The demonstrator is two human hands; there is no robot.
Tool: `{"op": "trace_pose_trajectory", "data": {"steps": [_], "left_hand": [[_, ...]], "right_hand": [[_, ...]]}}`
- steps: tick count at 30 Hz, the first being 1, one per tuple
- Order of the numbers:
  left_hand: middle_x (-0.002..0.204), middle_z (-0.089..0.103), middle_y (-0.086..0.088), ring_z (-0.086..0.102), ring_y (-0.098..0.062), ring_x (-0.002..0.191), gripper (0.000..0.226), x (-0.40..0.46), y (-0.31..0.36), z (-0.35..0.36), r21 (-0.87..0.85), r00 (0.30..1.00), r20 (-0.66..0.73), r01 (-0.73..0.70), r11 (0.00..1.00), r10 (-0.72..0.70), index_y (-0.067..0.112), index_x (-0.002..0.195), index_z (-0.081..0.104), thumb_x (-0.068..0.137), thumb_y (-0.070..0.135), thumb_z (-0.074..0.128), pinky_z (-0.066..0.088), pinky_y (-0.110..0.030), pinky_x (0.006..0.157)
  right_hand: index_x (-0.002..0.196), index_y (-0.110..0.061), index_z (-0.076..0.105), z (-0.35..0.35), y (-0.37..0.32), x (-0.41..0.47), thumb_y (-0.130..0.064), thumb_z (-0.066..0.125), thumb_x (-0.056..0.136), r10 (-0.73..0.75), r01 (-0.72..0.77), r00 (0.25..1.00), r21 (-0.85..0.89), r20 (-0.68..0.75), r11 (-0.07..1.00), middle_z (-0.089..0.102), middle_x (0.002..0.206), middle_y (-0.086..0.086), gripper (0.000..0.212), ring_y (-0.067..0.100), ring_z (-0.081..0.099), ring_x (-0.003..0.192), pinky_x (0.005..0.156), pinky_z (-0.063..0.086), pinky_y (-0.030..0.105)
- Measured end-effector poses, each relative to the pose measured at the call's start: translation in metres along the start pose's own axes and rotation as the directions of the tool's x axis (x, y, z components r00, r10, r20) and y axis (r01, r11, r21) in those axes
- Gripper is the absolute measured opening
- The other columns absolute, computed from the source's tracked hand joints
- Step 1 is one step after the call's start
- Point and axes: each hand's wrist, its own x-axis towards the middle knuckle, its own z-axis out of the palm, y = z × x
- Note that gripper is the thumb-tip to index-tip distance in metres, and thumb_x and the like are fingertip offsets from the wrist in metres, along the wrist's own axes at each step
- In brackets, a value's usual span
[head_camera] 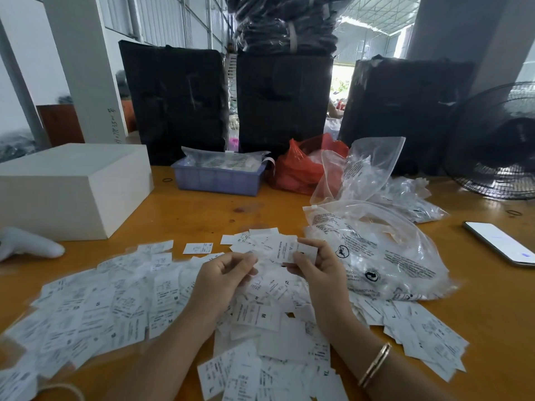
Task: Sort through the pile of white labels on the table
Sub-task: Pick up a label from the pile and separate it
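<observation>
Loose white labels (121, 308) lay heaped unsorted across the counter (492, 299), so most work seemingly remained, while the right hand (315, 273) pinched a few and the left hand (223, 279) curled onto one.

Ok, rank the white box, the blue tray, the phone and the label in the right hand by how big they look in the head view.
1. white box
2. blue tray
3. phone, though it is partly cut off at the edge, so its place next to the tray is unsure
4. label pinched in the right hand
</observation>
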Motion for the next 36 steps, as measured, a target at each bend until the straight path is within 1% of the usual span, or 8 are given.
{"op": "trace_pose_trajectory", "data": {"steps": [4,9,11,17,23,28,33,36], "left_hand": [[0.073,0.072,0.014,0.065,0.002,0.068,0.015,0.0002,-0.0013,0.0002,0.005,1.0,-0.021,-0.013,1.0,0.014,0.025,0.085,0.069,0.081,0.039,0.065,0.048,-0.009,0.055],[0.075,0.072,0.015,0.065,0.004,0.07,0.008,0.0008,-0.0035,-0.0007,0.002,0.998,-0.053,-0.03,1.0,0.03,0.024,0.087,0.067,0.084,0.032,0.065,0.046,-0.005,0.054],[0.073,0.071,0.015,0.065,0.004,0.069,0.009,0.0009,-0.0034,-0.0005,0.013,0.998,-0.045,-0.034,0.999,0.035,0.023,0.086,0.067,0.084,0.032,0.065,0.046,-0.005,0.054],[0.073,0.072,0.013,0.066,0.001,0.068,0.013,0.0,-0.0027,0.0005,0.027,0.999,-0.017,-0.041,0.999,0.042,0.021,0.086,0.069,0.084,0.034,0.066,0.049,-0.009,0.058],[0.072,0.072,0.012,0.065,0.002,0.067,0.013,-0.0012,-0.0014,0.0017,0.026,0.999,-0.008,-0.049,0.998,0.05,0.022,0.087,0.069,0.083,0.034,0.066,0.047,-0.007,0.057],[0.073,0.072,0.012,0.066,0.001,0.067,0.018,-0.0022,0.0003,0.0001,0.008,0.999,-0.018,-0.038,0.999,0.038,0.024,0.086,0.069,0.08,0.04,0.065,0.048,-0.009,0.056],[0.072,0.072,0.012,0.065,0.003,0.065,0.024,-0.0035,0.0031,-0.001,-0.025,0.999,-0.018,-0.033,0.999,0.033,0.024,0.083,0.069,0.073,0.046,0.063,0.047,-0.007,0.056],[0.072,0.072,0.012,0.065,0.003,0.065,0.017,-0.0028,0.0024,-0.0003,-0.025,1.0,-0.017,-0.026,0.999,0.026,0.025,0.083,0.069,0.078,0.041,0.065,0.047,-0.007,0.055]], "right_hand": [[0.093,-0.022,0.067,0.0027,0.0017,-0.003,-0.004,0.063,0.087,-0.01,0.015,0.998,-0.101,0.057,0.995,0.071,0.088,0.005,0.019,0.018,0.071,0.077,0.065,0.055,0.02],[0.097,-0.018,0.064,0.0039,0.0031,-0.0044,-0.003,0.063,0.087,-0.017,0.038,0.995,-0.221,0.096,0.974,0.068,0.091,0.006,0.018,0.015,0.071,0.075,0.063,0.055,0.02],[0.096,-0.02,0.065,0.0041,0.0027,-0.0047,-0.003,0.062,0.088,-0.02,0.034,0.997,-0.186,0.077,0.982,0.068,0.093,0.008,0.019,0.016,0.071,0.075,0.063,0.055,0.02],[0.095,-0.02,0.067,0.0001,-0.0011,-0.0016,-0.001,0.06,0.088,0.002,0.0,0.999,0.059,-0.036,0.998,0.072,0.09,0.007,0.021,0.023,0.072,0.079,0.065,0.055,0.021],[0.095,-0.019,0.066,0.0045,0.0013,-0.0047,-0.003,0.062,0.088,-0.024,0.027,0.998,-0.074,0.052,0.997,0.068,0.094,0.008,0.018,0.021,0.072,0.077,0.065,0.056,0.021],[0.095,-0.02,0.064,0.0048,0.0034,-0.0054,-0.003,0.062,0.088,-0.056,0.074,0.994,-0.206,0.089,0.976,0.069,0.088,0.002,0.019,0.016,0.071,0.076,0.065,0.056,0.022],[0.094,-0.021,0.066,0.0019,0.0027,-0.0027,-0.005,0.062,0.087,-0.048,0.046,0.999,-0.103,-0.013,0.994,0.07,0.09,0.0,0.018,0.017,0.071,0.078,0.065,0.055,0.021],[0.093,-0.021,0.066,0.0009,0.0017,-0.0024,-0.005,0.062,0.087,-0.039,0.038,0.999,-0.084,-0.014,0.996,0.071,0.09,0.001,0.017,0.018,0.071,0.077,0.065,0.055,0.02]]}}
